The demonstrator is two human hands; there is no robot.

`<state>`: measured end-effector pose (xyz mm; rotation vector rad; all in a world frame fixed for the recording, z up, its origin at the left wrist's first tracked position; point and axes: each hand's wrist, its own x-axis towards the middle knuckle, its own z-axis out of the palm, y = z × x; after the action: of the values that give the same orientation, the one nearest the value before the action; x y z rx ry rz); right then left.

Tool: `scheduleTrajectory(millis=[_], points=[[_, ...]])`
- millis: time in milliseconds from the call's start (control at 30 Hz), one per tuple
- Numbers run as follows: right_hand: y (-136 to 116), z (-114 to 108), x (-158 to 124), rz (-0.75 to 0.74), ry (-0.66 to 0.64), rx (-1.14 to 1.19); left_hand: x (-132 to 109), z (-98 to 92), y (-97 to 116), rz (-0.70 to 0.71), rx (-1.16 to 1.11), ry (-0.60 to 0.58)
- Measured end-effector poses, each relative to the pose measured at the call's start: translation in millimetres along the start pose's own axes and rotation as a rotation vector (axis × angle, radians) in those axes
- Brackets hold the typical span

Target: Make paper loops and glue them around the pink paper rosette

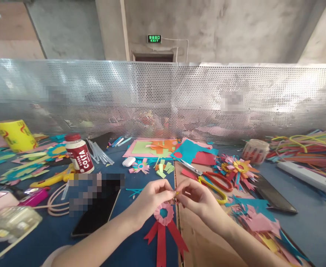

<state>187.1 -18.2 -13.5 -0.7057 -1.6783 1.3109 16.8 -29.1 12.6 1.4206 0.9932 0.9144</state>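
My left hand point(153, 198) and my right hand point(198, 198) meet at the middle of the table, thumbs and fingers pinched together. Between their fingertips shows a small yellow piece point(176, 193), probably paper, mostly hidden. Just below lies a paper rosette point(163, 214) with a pleated pink rim, a blue centre and red ribbon tails point(161, 244). Beyond my right hand are scissors point(211, 177) with red and yellow handles, blades apart. Small green paper pieces point(164, 168) and a pink and blue paper flower point(139, 166) lie past my left hand.
A phone point(96, 207), a yellow glue gun point(52, 178) and a Costa bottle point(79, 154) stand or lie left. Finished rosettes point(239, 167), paper scraps point(260, 218), another dark phone point(275, 194), a jar point(256, 151) and a white bar point(309, 176) are right. A perforated metal screen point(157, 96) closes the back.
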Motion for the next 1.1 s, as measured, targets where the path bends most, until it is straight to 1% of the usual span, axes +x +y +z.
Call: scheduleTrajectory(millis=[100, 200, 267, 333, 433, 533, 633, 700, 900, 967, 1100], points=[[-3.6, -2.8, -0.9, -0.074, -0.027, -0.209, -0.6, 0.6, 0.2, -0.017, 0.020, -0.005], [-7.8, -6.5, -1.3, -0.207, -0.042, -0.448, -0.7, 0.5, -2.2, -0.025, 0.031, -0.008], [-10.2, -8.9, -0.9, -0.285, -0.058, -0.539, -0.1, -0.2, -5.8, -0.008, 0.034, -0.017], [-11.9, -11.2, -0.2, -0.317, -0.071, -0.584, 0.8, -1.2, -9.7, 0.007, 0.047, -0.024], [-12.8, -14.1, 1.1, -0.304, -0.075, -0.598, 1.8, -2.6, -13.2, 0.005, 0.092, -0.023], [-12.6, -15.6, 1.5, -0.281, -0.078, -0.592, 1.6, -3.4, -12.3, 0.018, 0.129, -0.007], [-12.4, -15.3, 1.1, -0.309, -0.072, -0.615, 1.1, -3.3, -9.0, 0.031, 0.138, 0.010], [-11.9, -14.6, 0.8, -0.372, -0.062, -0.664, 1.3, -2.8, -7.2, 0.025, 0.127, 0.016], [-5.6, -14.7, 0.5, -0.663, -0.059, -0.939, 3.0, -1.9, -9.5, -0.025, 0.082, 0.039], [-3.9, -15.8, -0.5, -0.704, -0.088, -1.053, 3.6, -2.4, -11.1, -0.062, 0.072, 0.043], [-5.4, -17.3, -3.6, -0.718, -0.146, -1.212, 4.6, -3.4, -13.1, -0.115, 0.039, 0.032]])
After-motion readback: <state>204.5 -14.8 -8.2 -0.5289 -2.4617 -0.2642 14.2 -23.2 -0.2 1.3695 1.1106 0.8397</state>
